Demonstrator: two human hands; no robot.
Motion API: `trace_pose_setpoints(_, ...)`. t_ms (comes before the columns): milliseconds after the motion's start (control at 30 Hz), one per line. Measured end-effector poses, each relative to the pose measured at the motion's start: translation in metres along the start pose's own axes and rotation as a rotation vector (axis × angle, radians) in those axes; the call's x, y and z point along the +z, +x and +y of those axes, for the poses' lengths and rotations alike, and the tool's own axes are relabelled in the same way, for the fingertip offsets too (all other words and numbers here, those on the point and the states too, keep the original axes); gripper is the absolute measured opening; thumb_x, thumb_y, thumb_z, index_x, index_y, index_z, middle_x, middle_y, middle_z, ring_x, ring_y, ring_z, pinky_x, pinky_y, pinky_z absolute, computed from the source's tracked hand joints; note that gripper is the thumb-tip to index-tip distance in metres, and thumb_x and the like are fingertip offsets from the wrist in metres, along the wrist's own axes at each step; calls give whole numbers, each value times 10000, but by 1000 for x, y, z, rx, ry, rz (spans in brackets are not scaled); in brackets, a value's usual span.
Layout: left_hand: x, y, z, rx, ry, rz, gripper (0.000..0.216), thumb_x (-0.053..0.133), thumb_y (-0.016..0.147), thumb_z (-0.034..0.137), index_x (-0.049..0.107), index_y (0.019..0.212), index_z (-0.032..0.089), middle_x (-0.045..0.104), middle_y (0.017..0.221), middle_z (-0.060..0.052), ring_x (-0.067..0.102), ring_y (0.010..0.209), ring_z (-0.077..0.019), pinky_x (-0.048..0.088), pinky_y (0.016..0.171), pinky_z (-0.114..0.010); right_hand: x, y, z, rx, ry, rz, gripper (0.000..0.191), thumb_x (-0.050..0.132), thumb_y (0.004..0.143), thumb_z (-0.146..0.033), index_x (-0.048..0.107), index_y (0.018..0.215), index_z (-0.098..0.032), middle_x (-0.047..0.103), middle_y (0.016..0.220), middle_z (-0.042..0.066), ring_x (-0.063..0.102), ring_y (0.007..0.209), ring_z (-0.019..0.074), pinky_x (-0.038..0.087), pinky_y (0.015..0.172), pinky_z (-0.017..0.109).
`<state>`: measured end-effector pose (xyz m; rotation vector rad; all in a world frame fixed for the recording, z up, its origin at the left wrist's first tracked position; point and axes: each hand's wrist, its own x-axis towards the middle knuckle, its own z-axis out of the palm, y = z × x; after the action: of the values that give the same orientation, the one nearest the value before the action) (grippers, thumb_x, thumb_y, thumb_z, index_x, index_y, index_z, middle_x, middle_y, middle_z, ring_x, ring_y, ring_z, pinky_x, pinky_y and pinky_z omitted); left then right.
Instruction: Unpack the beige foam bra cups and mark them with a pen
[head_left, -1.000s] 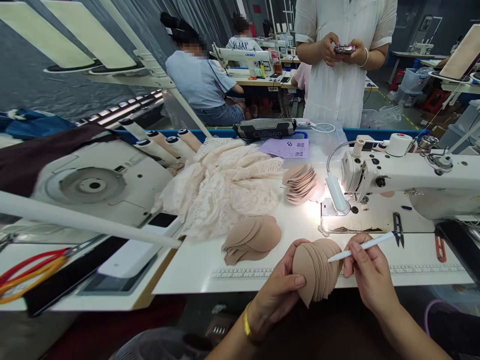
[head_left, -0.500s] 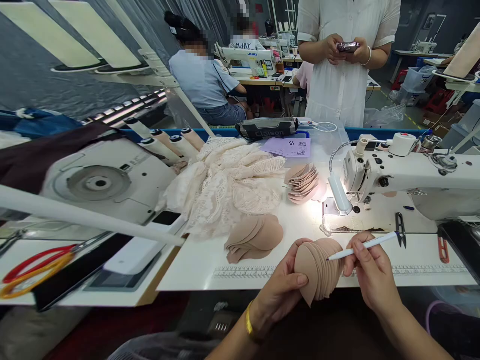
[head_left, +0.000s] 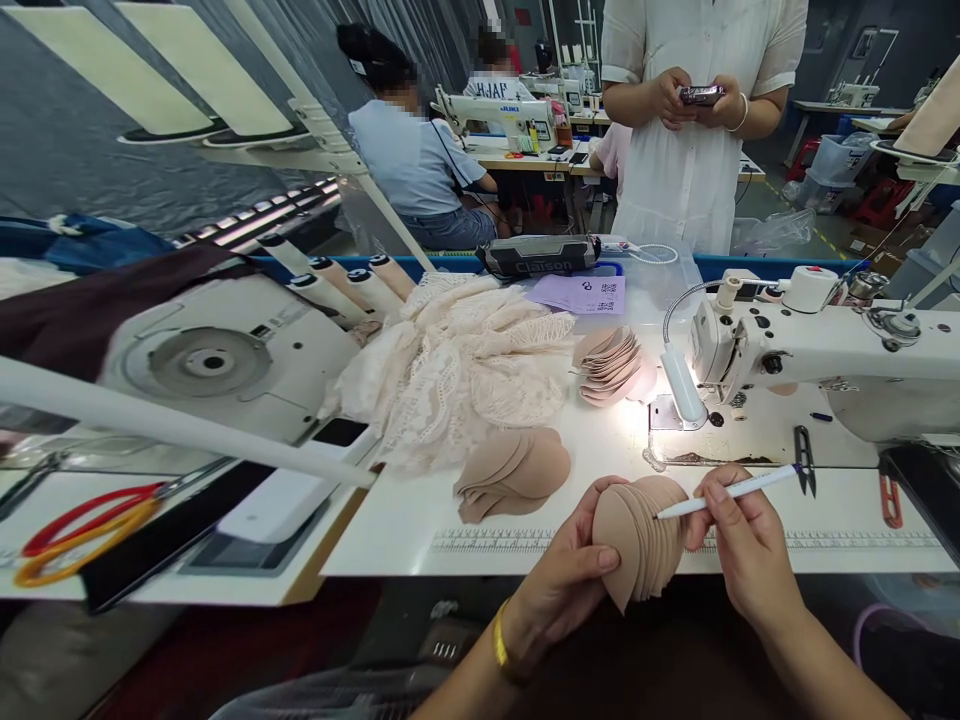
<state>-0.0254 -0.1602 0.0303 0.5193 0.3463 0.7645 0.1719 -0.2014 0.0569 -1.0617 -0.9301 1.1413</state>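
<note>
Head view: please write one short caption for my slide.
Left hand holds a fanned stack of beige pads; right hand touches a white pen to it.

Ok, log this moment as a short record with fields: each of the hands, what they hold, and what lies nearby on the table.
left hand: grips a fanned stack of beige pads
right hand: holds a white pen, tip at the stack
table: flat pile of pads, second pad stack, cream lace
machine: sewing machine, lamp on
behind: a standing person with a phone

Workshop rows of sewing tables point(head_left: 525, 155)
</note>
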Motion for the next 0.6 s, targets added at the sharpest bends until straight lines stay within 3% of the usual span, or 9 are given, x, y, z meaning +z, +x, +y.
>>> trace_pose_setpoints(267,2,-1,1,-11,2,15,613,908,760,226,590,1282,269,686,1252,-58,687,1097,-232,569,920,-327,3,1,-1,-1,13,20,302,584,1061,-495,586,907,-236,655,634,-14,599,628,182,496,680,321)
trace_pose_setpoints(433,5,1,2,9,3,-39,554,895,789,242,602,1259,257,700,1234,-69,697,1065,-228,596,872,-329,4,-1,-3,19,-45,-48,288,573,1073,-481,599,937,-228,678,670,-4,623,660,183,500,710,328)
trace_pose_setpoints(600,5,0,2,1,-1,-24,569,888,791,219,601,1280,258,700,1235,-64,694,1071,-224,599,886,-327,2,0,-2,-21,-15,1,287,578,1069,-476,583,914,-235,664,640,-17,616,630,182,489,693,326)
